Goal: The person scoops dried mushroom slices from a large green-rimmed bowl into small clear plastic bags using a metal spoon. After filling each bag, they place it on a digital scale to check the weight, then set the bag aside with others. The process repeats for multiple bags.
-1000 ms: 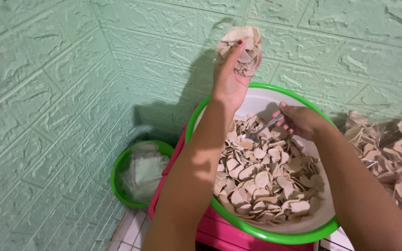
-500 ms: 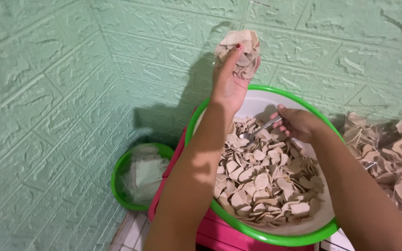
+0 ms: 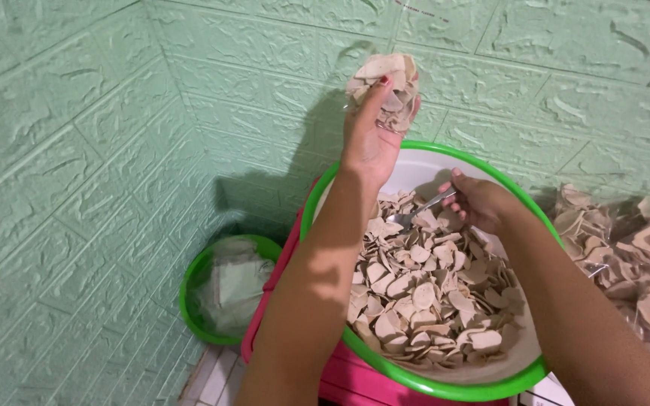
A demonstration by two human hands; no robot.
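One handful of chips (image 3: 385, 86) raised, clenched in left hand (image 3: 370, 139); right hand (image 3: 479, 203) grips spoon (image 3: 423, 210); basin (image 3: 325, 203) remains well filled.

The spoon (image 3: 421, 211) shows only its bowl and part of its handle; the rest vanishes inside the right hand (image 3: 483, 201) at three o'clock. The pink stool (image 3: 355, 376) is mostly covered by the green-rimmed basin (image 3: 423, 380) and cut off at six o'clock. The clear bags (image 3: 641, 263) run off at three o'clock.
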